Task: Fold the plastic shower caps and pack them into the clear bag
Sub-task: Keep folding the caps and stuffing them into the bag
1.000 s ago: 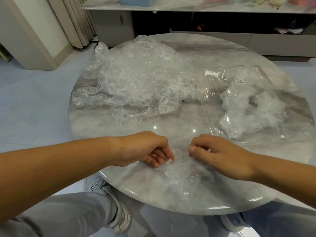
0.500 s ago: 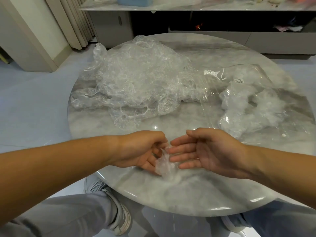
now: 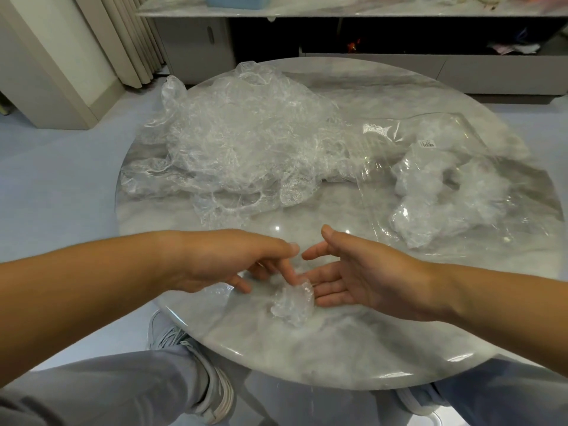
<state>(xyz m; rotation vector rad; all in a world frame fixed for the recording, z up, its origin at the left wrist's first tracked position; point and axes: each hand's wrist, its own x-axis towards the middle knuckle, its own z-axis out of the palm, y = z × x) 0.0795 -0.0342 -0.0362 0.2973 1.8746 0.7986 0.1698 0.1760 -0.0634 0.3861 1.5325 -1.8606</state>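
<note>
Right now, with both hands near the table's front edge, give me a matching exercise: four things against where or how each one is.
1 loose shower caps
2 clear bag
3 bundled cap
4 right hand

A at the near edge of the table
B heaped, far left
C open, fingers straight
D lying at the right, packed caps inside

Pairs: 1-B, 2-D, 3-A, 4-C
</note>
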